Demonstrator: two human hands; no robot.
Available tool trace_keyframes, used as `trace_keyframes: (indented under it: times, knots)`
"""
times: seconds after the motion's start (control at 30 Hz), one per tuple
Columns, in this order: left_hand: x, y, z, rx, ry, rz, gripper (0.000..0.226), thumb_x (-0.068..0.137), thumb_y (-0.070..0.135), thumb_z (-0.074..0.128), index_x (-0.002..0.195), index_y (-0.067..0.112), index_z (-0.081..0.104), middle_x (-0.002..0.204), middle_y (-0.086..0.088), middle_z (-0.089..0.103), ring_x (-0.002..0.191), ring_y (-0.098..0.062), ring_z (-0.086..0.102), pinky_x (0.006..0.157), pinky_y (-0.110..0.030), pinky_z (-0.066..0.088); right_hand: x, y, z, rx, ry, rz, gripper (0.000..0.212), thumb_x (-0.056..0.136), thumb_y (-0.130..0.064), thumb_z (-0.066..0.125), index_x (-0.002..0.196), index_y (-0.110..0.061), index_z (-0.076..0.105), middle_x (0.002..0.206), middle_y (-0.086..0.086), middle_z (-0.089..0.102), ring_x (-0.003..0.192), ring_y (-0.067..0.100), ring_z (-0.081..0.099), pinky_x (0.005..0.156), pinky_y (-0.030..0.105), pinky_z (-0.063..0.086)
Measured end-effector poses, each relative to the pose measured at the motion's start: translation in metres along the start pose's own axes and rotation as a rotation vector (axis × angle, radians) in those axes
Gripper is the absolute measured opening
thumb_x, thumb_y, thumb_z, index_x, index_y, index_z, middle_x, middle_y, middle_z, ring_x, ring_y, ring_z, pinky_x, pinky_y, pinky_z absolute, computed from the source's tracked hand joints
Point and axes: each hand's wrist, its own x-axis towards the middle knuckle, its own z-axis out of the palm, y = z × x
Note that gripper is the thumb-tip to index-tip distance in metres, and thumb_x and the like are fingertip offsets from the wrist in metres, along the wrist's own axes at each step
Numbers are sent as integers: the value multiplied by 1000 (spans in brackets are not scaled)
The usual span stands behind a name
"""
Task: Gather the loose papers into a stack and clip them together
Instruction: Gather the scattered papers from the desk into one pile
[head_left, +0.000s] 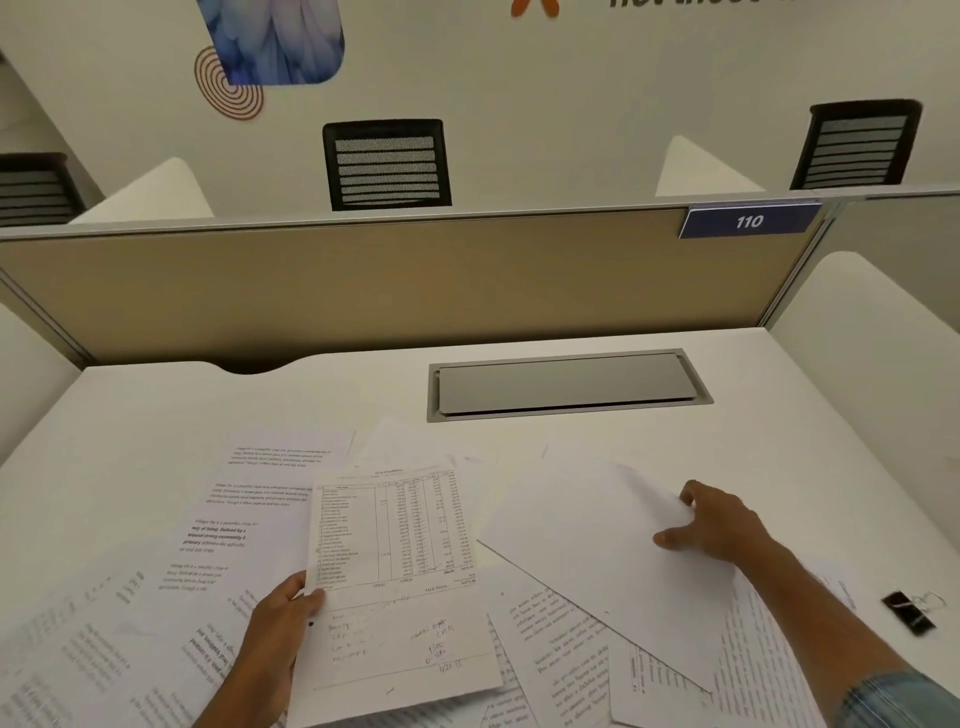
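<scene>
White blank sheet (597, 540) pinched by right hand (722, 525) fingers; left hand (272, 631) fingers pinch printed sheet (395, 571).

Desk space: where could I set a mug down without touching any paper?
Bare desk lies at the back left, between the loose papers and the partition, left of the grey hatch. Another patch sits far right, between that hatch and the binder clip. The front and middle are crowded with overlapping sheets.

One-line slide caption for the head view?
Left hand pinches a tabulated sheet, right hand grips a blank sheet amid scattered papers; binder clip lies apart at right.
</scene>
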Motion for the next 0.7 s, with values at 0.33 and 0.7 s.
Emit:
trace_keyframes:
  times: [0.33, 0.7]
  knots:
    - [-11, -3, -1, 34, 4, -7, 33, 107, 8, 50, 137, 13, 63, 128, -12, 71, 111, -36, 69, 100, -55, 56, -23, 15, -31, 358, 74, -128, 8, 91, -12, 70, 84, -10, 75, 86, 13, 75, 80, 29, 69, 70, 37, 54]
    - [-41, -11, -14, -31, -99, -44, 31, 107, 10, 49, 131, 19, 67, 118, -4, 79, 106, -33, 75, 97, -56, 58, -127, -19, 54, 1166, 114, 169, 5, 91, -13, 73, 95, -12, 76, 86, 3, 78, 70, 18, 68, 57, 25, 48]
